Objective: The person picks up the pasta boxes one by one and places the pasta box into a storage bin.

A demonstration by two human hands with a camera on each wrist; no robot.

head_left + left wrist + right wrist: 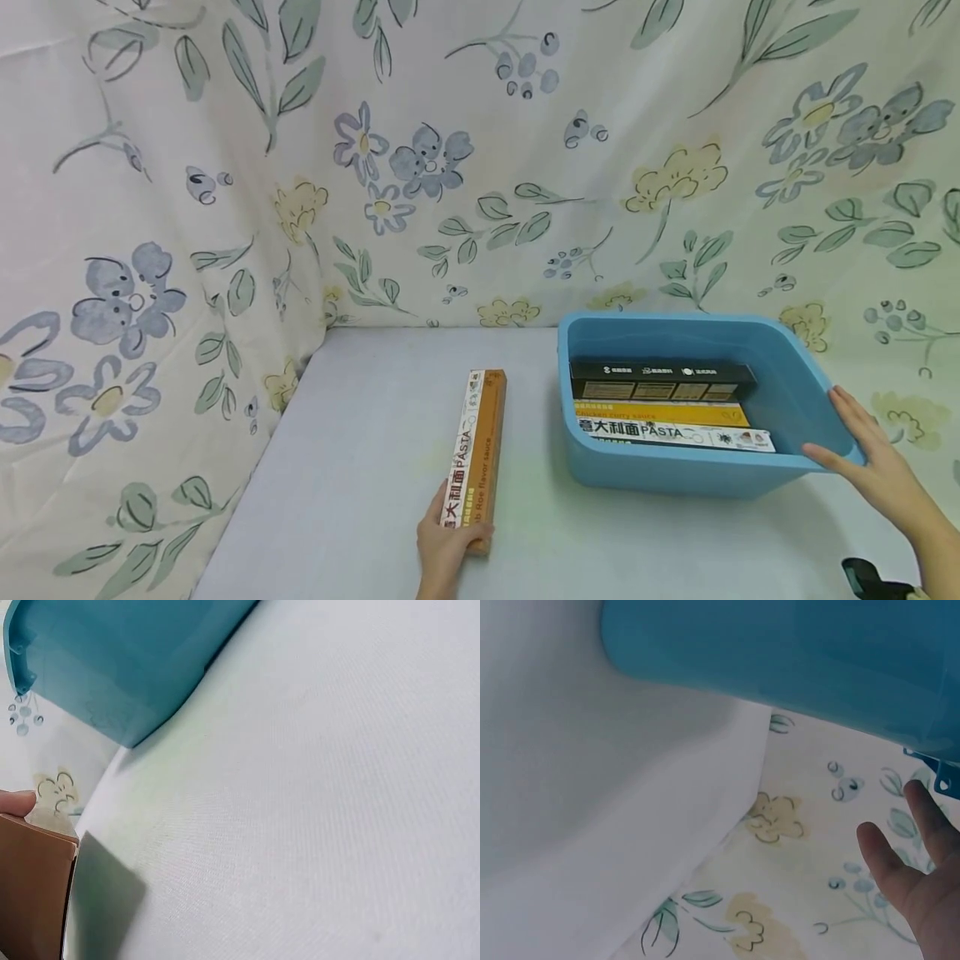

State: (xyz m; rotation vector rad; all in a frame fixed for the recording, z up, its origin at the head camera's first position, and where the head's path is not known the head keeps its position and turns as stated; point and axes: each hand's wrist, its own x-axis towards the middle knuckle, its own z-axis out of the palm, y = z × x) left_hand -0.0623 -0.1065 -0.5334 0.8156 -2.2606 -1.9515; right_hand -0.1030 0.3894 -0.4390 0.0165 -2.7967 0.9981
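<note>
Two hands: my left (447, 546) grips the pasta box (477, 458); my right (870, 457), fingers straight, touches the bin's (675, 471) corner.

Makeshift home-style recording corner, screened off rather than a real kitchen: floral bedsheet-like cloth (480, 167) draped as backdrop on two sides, plain pale surface (360, 467) below. Household goods only: blue plastic tub (600, 467) stocked with boxed pasta (675, 435), one more pasta box (480, 442) lying alongside. No fixtures or appliances in view.
</note>
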